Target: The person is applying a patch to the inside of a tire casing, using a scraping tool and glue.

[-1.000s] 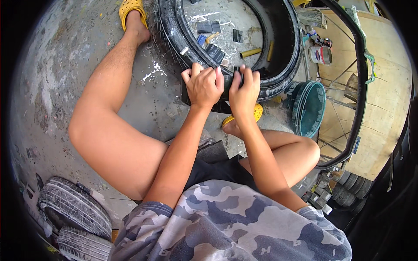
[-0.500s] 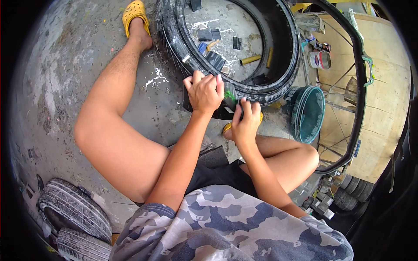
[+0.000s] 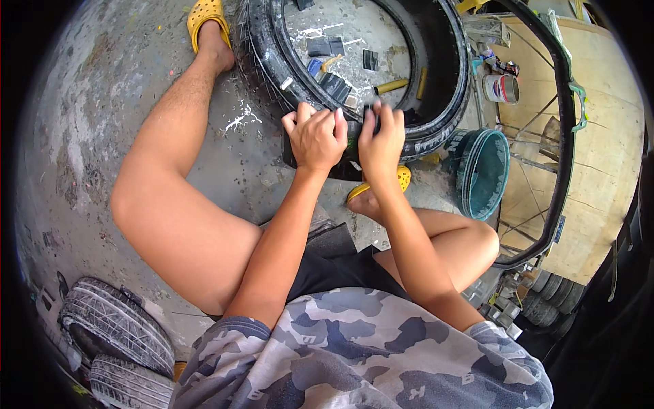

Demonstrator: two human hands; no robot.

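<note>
The rubber tire [image 3: 443, 71] is gleaming along its edges, while the floor [image 3: 85, 143] is looking rough and stained. The plastic bucket [image 3: 467, 178] is appearing smooth but smeared, the wooden panel [image 3: 603, 153] matt, the cloth shirt [image 3: 402, 347] matt too.

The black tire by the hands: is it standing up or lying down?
The tire lies on its side: its opening faces up, with scraps on the floor showing through.

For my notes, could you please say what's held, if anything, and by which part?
The right hand seems to hold a dark object, held part hidden; the left hand touches the large tyre, grip unclear.
</note>
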